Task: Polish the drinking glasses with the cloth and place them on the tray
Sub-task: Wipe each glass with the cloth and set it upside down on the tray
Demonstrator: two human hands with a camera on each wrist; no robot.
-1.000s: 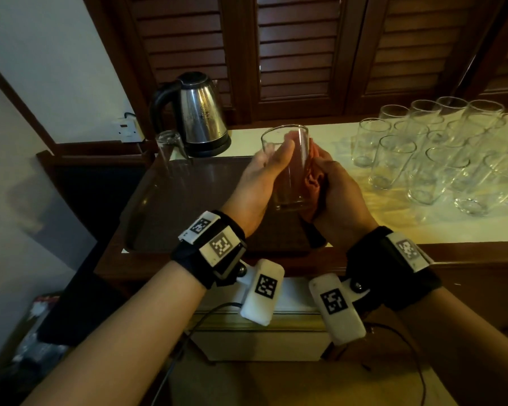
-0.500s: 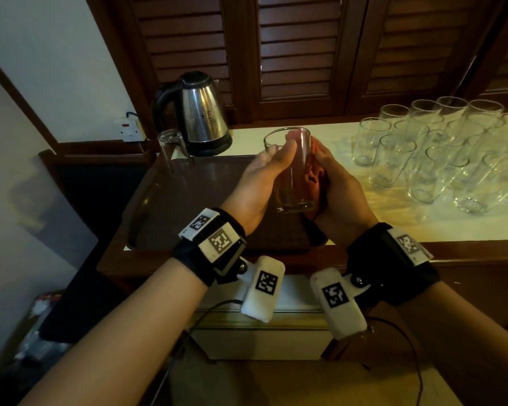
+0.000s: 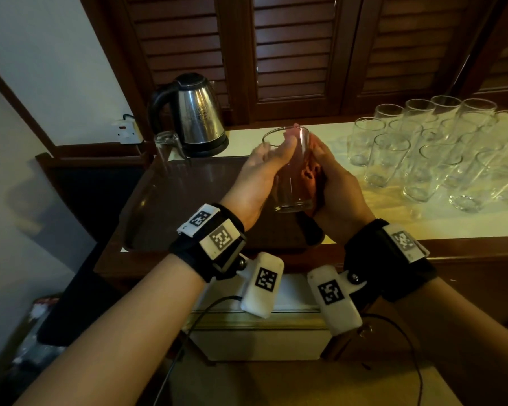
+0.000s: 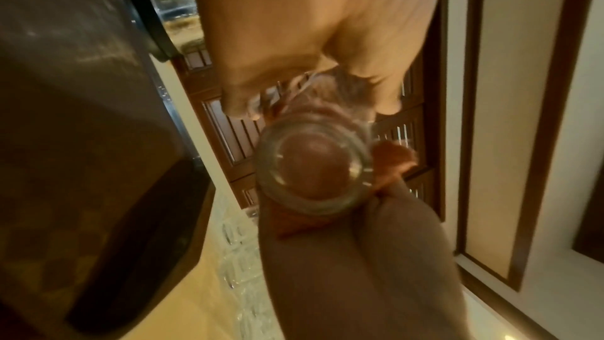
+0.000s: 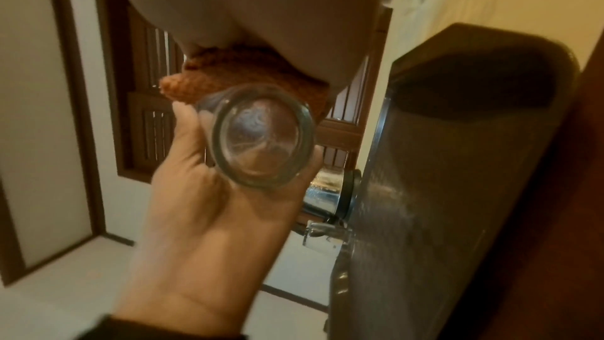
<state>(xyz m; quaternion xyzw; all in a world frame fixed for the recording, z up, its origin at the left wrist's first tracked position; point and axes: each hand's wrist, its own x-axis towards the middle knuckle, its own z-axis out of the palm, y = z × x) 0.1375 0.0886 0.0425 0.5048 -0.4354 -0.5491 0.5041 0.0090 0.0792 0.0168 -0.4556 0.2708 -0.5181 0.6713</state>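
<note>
Above the dark tray [image 3: 159, 206] I hold a clear drinking glass [image 3: 289, 177] upright between both hands. My left hand [image 3: 261, 171] wraps its left side, thumb near the rim. My right hand [image 3: 338, 186] presses a bunched orange cloth [image 3: 309, 175] against its right side. In the left wrist view the glass base [image 4: 314, 169] faces the camera, with the cloth [image 4: 392, 159] beside it. The right wrist view shows the glass [image 5: 261, 138] lying in my left palm [image 5: 212, 216], with the cloth [image 5: 235, 74] above it. One glass [image 3: 166, 150] stands upside down at the tray's far left corner.
Several clear glasses [image 3: 423, 153] stand crowded on the pale counter at the right. A steel kettle [image 3: 194, 115] sits behind the tray, next to a wall socket [image 3: 126, 130]. Louvred wooden doors rise behind the counter. The counter's wooden front edge [image 3: 467, 253] runs below my wrists.
The right hand has shifted the cloth against the glass's side, so less cloth shows. The glass stays in the left hand above the tray, barely moved.
</note>
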